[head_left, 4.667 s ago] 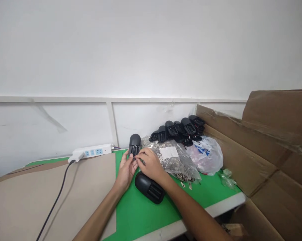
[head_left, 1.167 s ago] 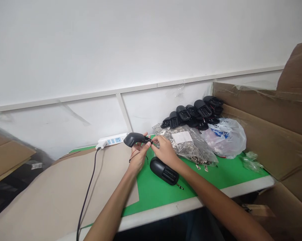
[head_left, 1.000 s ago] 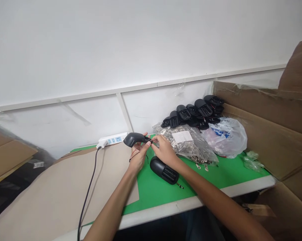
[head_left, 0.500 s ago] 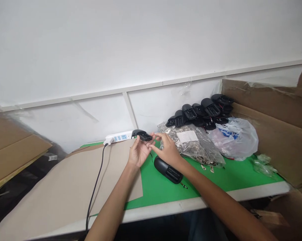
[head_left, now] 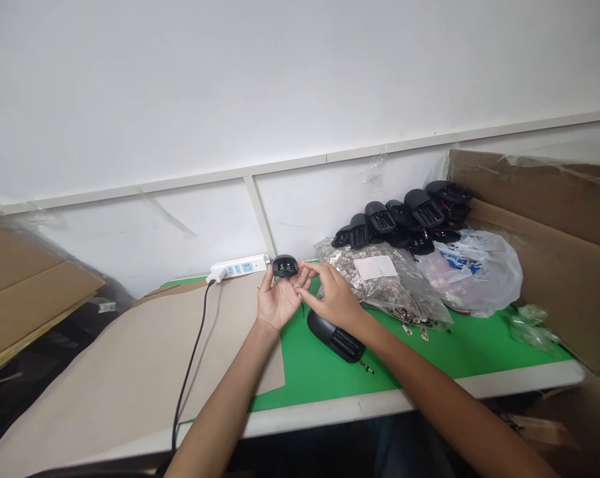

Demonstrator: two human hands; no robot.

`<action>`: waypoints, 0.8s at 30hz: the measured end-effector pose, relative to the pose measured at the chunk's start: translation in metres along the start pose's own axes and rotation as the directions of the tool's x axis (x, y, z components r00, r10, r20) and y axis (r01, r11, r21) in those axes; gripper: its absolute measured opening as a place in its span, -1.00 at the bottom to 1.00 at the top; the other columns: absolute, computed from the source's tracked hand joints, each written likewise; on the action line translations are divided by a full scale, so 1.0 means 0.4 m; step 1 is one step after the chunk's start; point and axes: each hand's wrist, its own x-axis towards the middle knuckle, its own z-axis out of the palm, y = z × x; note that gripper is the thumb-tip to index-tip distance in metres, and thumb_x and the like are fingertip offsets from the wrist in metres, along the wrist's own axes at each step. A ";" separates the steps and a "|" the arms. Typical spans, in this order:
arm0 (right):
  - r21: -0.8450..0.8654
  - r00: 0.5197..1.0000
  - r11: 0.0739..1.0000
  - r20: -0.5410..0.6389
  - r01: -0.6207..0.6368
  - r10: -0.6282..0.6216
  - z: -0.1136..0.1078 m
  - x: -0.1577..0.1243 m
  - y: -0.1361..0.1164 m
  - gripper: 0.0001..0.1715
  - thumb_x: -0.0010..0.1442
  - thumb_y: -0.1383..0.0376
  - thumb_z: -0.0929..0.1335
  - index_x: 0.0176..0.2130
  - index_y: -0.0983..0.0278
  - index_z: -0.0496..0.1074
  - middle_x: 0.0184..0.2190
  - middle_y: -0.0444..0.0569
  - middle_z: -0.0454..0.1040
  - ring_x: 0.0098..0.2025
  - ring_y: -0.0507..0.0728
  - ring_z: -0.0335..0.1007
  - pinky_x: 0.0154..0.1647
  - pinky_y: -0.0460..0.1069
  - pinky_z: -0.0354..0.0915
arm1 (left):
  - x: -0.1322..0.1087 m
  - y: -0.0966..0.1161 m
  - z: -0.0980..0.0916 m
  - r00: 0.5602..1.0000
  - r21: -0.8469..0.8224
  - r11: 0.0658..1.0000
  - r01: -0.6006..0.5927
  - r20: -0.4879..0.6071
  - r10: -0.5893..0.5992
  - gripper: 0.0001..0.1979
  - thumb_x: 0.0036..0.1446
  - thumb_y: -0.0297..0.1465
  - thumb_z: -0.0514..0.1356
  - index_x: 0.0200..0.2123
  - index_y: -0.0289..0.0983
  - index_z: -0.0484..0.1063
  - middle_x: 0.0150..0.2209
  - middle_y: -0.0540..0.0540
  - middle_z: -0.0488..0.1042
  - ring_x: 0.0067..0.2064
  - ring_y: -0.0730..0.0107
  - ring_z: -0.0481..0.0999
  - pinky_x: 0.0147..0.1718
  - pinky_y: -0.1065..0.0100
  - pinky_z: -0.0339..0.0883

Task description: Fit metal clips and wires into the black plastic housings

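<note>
My left hand point(head_left: 276, 300) holds a small black plastic housing point(head_left: 285, 266) up by its fingertips, end-on to me. My right hand point(head_left: 330, 297) is beside it, fingers pinched at the housing's edge and a thin dark wire hanging below. What the right fingers pinch is too small to name. A second black housing point(head_left: 336, 336) lies on the green mat point(head_left: 429, 348) just under my right wrist, with a short wire trailing off its near end.
A pile of black housings point(head_left: 404, 218) sits against the wall. In front lie a clear bag of small metal parts point(head_left: 384, 285) and a white plastic bag point(head_left: 474, 272). A white power strip point(head_left: 237, 268) with a black cable, cardboard sheet point(head_left: 131, 372) left, cardboard box point(head_left: 543, 239) right.
My left hand has turned the housing from side-on to end-on and raised it slightly. My right hand stays close at its edge. The view has shifted left.
</note>
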 end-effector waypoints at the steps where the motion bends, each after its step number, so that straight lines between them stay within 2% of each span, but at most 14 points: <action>1: -0.003 1.000 1.000 0.000 0.005 -0.005 0.000 0.000 0.000 -0.45 0.30 0.28 0.45 0.22 0.20 0.32 0.08 0.12 0.54 0.06 0.27 0.52 0.14 0.23 0.46 | 0.000 -0.001 -0.001 1.000 -0.007 1.000 0.001 0.001 -0.001 -0.50 0.32 0.03 0.17 0.02 -0.27 0.49 0.04 -0.24 0.60 0.20 0.13 0.56 0.19 0.14 0.48; 5: -0.014 1.000 1.000 0.013 0.017 -0.017 -0.002 0.000 0.000 -0.45 0.32 0.27 0.44 0.24 0.21 0.32 0.10 0.13 0.54 0.07 0.27 0.51 0.14 0.23 0.46 | 0.000 -0.002 0.001 1.000 -0.054 0.998 0.012 0.005 -0.011 -0.51 0.36 0.01 0.11 0.01 -0.28 0.50 0.00 -0.22 0.62 0.10 0.21 0.62 0.15 0.20 0.50; 11: -0.036 0.998 0.999 0.054 -0.012 0.014 -0.008 0.000 -0.003 -0.42 0.30 0.24 0.43 0.25 0.21 0.30 0.12 0.13 0.54 0.11 0.30 0.50 0.15 0.26 0.45 | -0.004 0.003 0.011 0.999 -0.080 0.997 0.013 0.041 -0.010 -0.54 0.41 -0.10 0.06 0.07 -0.34 0.49 -0.02 -0.24 0.63 -0.01 0.23 0.66 0.25 0.09 0.44; 14: -0.050 0.998 0.998 0.037 -0.045 0.046 -0.011 0.001 -0.007 -0.41 0.25 0.19 0.45 0.22 0.21 0.32 0.08 0.14 0.55 0.08 0.32 0.52 0.11 0.26 0.47 | -0.004 0.003 0.012 0.998 -0.066 0.998 0.021 0.064 -0.017 -0.58 0.36 -0.13 0.17 0.05 -0.35 0.52 -0.03 -0.23 0.64 -0.04 0.23 0.67 0.28 0.06 0.42; 17: -0.028 0.996 0.996 0.025 -0.080 0.081 -0.019 0.003 -0.010 -0.43 0.24 0.14 0.46 0.18 0.20 0.33 0.06 0.14 0.56 0.06 0.32 0.54 0.09 0.25 0.47 | -0.003 -0.002 0.014 0.996 -0.004 1.000 -0.015 0.091 0.015 -0.62 0.22 -0.20 0.37 0.00 -0.32 0.54 -0.03 -0.19 0.64 -0.03 0.20 0.66 0.29 0.04 0.41; 20: 0.038 0.981 0.982 0.079 -0.183 0.180 -0.028 0.008 -0.008 -0.46 0.26 0.10 0.44 0.15 0.19 0.34 0.01 0.09 0.58 0.01 0.29 0.56 0.05 0.22 0.47 | -0.002 -0.010 0.014 0.990 0.090 0.991 -0.097 0.108 0.087 -0.55 0.05 -0.26 0.51 -0.03 -0.26 0.55 -0.03 -0.15 0.64 0.04 0.15 0.63 0.29 0.04 0.40; 24: 0.169 0.922 0.912 0.169 -0.374 0.347 -0.025 0.017 0.004 -0.50 0.32 0.00 0.42 0.12 0.17 0.35 -0.05 0.02 0.60 -0.02 0.23 0.57 0.04 0.18 0.47 | -0.002 -0.017 0.012 0.987 0.227 0.964 -0.141 0.111 0.118 -0.42 -0.04 -0.28 0.57 0.05 -0.18 0.50 0.05 -0.15 0.61 0.18 0.09 0.57 0.32 0.02 0.38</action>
